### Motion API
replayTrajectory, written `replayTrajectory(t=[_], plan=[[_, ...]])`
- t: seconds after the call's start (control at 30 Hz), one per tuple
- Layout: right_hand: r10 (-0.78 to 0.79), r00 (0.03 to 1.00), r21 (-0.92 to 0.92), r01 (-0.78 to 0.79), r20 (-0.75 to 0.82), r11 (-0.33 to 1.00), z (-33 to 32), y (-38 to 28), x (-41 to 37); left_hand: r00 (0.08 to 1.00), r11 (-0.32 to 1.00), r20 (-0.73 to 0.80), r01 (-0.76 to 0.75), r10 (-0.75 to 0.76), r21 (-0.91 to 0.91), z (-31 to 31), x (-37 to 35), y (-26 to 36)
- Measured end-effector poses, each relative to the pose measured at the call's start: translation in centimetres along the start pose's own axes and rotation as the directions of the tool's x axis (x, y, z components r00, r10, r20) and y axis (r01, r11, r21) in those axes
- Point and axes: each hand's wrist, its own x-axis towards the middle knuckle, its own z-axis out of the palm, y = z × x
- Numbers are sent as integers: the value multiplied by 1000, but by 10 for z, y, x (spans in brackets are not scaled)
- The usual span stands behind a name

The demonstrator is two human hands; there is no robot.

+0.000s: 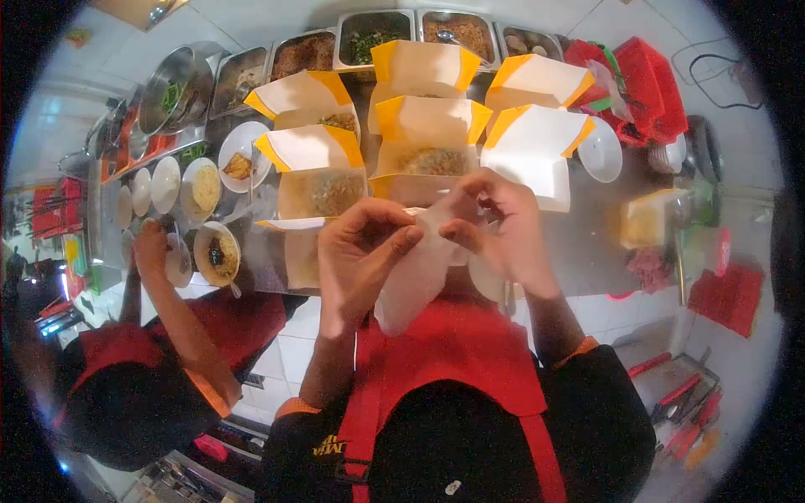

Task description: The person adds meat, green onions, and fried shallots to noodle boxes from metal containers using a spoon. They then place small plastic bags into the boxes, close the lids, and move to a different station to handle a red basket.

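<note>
My left hand (362,256) and my right hand (507,230) are raised in front of my apron, close together. Between them hangs a thin, translucent plastic bag (411,289), its upper edge pinched in the fingers of both hands. Just beyond my hands stand several open yellow-and-white takeaway boxes (314,151) in two rows. Chopped food shows in the near left box and in the near middle box (432,113). The near right box (528,155) shows a white inside. My right hand partly covers the counter in front of it.
Metal trays of ingredients (373,38) line the back. Red plastic baskets (658,92) and a white bowl (600,151) stand right. At left, a co-worker's hand (151,247) is among bowls, near a noodle bowl (216,254) with dark sauce. A steel mixing bowl (176,92) sits behind.
</note>
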Motion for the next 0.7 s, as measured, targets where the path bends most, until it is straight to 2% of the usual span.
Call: replayTrajectory(t=[0.13, 0.2, 0.3, 0.43, 0.5, 0.57, 0.63, 0.7], plan=[[20, 996, -129, -9, 83, 992, 1, 8, 2, 999, 1000, 30, -28, 28, -11, 0, 1, -3], [-158, 986, -129, 163, 50, 978, 4, 7, 4, 999, 1000, 29, -21, 21, -16, 0, 0, -2], [-128, 990, -19, 129, 52, 991, 6, 11, 3, 1000, 1000, 31, -2, 2, -2, 1, 0, 1], [-86, 995, -28, 87, 50, 996, 6, 11, 1, 999, 998, 41, 12, -14, 54, 1, 2, 0], [21, 998, 16, -22, 63, 1000, 5, 10, 0, 999, 998, 34, 14, -16, 65, 4, 2, 2], [-15, 998, 81, 10, 55, 997, 8, 12, 0, 999, 997, 28, 16, -18, 78, 4, 3, 1], [-48, 998, 146, 41, 43, 988, 8, 13, 0, 986, 948, 88, -163, 144, 275, 0, 6, -7], [-1, 999, 151, -7, 53, 988, 7, 13, -1, 986, 947, 79, -161, 145, 278, 2, 6, -6]])
